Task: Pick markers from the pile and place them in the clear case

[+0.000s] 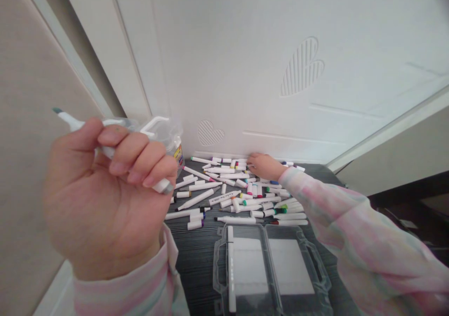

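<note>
My left hand (105, 189) is raised close to the camera, fingers wrapped round a white marker (75, 123) whose green-grey tip points up and left. My right hand (264, 165) reaches far forward into a scattered pile of white markers and caps (231, 192) on the dark table, by the white wall panel. Its fingers lie among the markers and are mostly hidden, so whether it holds one is unclear. Both arms wear pale pink tie-dye sleeves.
An open clear plastic case (271, 269) lies near the table's front with one white marker (230, 267) in its left side. A clear plastic container with a label (171, 143) stands behind my left hand. A white headboard-like panel with heart cut-outs (301, 68) backs the table.
</note>
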Motion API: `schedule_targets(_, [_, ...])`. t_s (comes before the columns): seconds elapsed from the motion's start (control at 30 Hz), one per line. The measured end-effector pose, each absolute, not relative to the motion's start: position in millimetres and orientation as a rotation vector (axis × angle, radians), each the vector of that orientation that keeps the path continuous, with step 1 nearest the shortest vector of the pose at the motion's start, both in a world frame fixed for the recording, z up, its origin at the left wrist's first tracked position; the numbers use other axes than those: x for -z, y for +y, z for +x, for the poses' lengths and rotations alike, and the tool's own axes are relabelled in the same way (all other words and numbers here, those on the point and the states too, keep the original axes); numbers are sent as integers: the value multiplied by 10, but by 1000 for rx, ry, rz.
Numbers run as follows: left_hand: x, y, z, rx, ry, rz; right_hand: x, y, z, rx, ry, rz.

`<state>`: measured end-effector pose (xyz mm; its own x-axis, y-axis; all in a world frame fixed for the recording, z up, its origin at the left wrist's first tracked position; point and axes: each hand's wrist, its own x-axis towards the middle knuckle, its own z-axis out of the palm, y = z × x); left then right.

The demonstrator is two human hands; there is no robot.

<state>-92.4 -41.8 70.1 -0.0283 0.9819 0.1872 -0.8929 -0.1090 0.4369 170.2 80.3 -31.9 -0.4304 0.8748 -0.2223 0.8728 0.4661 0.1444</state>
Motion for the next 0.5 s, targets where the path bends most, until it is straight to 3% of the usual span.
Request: schedule_targets(0.5, [-661,-404,-1008,-1662,187,568,371,904,1730,70,2539,1549])
